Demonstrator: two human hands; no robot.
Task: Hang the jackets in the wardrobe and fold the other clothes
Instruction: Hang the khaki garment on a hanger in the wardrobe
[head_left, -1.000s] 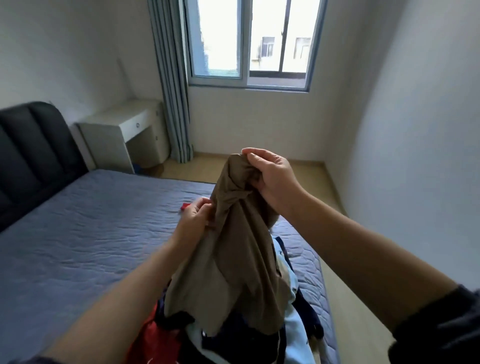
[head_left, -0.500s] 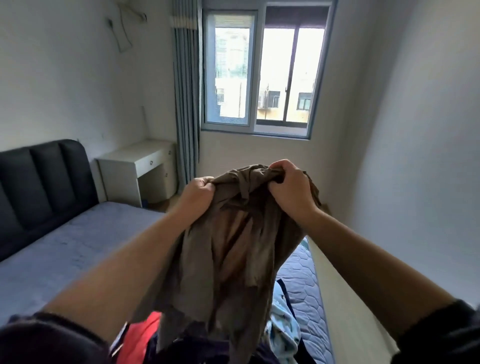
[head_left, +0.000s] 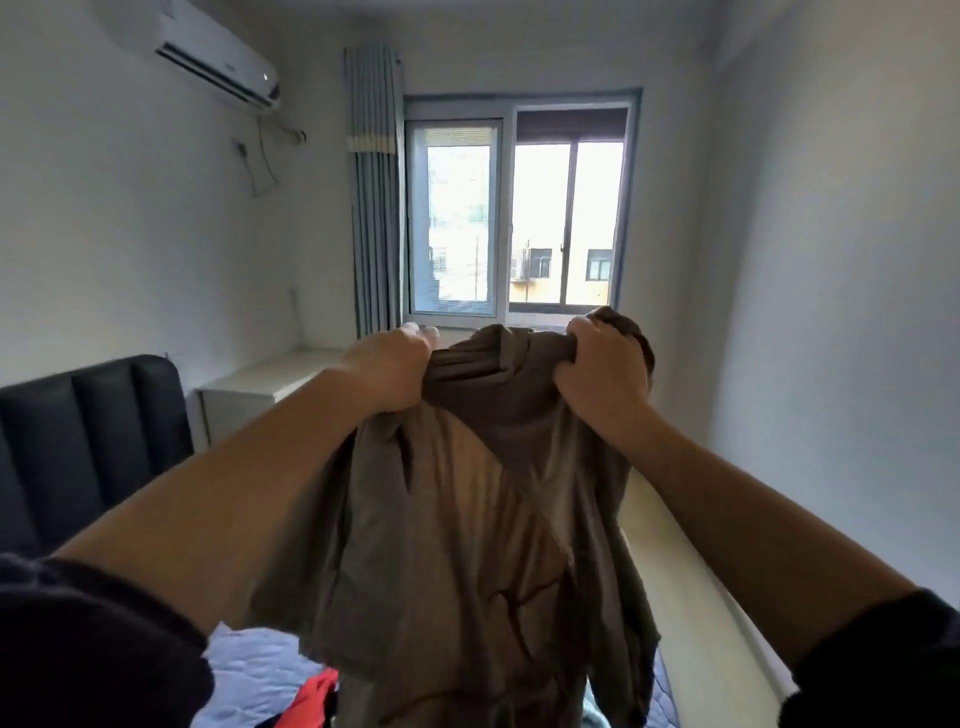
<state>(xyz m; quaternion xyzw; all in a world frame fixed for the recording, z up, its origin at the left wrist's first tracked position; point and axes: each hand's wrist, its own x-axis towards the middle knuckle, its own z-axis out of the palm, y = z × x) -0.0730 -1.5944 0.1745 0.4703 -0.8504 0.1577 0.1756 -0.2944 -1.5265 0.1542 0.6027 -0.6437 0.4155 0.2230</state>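
Both hands are raised in the head view, and each is clenched on the top edge of the brown garment (head_left: 483, 519). The left hand (head_left: 389, 371) has its fingers curled round a bunched fold at the left, and the right hand (head_left: 602, 374) grips a thicker wad at the right, with a short taut stretch of cloth between them. The garment hangs from the two fists in mid-air over the near end of the bed (head_left: 249, 670), in front of the window (head_left: 519, 218) on the far wall. The step in hand looks like shaking the piece open to see what it is. Doing that well means sliding the fists apart along the edge until they reach the shoulders or the waistband. One clean snap should then let the twisted layers drop flat; as held, the hands are close together and the cloth is doubled and creased. Whether this is a jacket for the wardrobe or something to fold cannot be told, since no collar, zip or sleeve is plain. The hem is cut off by the bottom of the frame and the wardrobe is not in sight. Of the other clothes on the bed, only a red scrap (head_left: 311, 696) is plain at the bottom edge, left of the garment.
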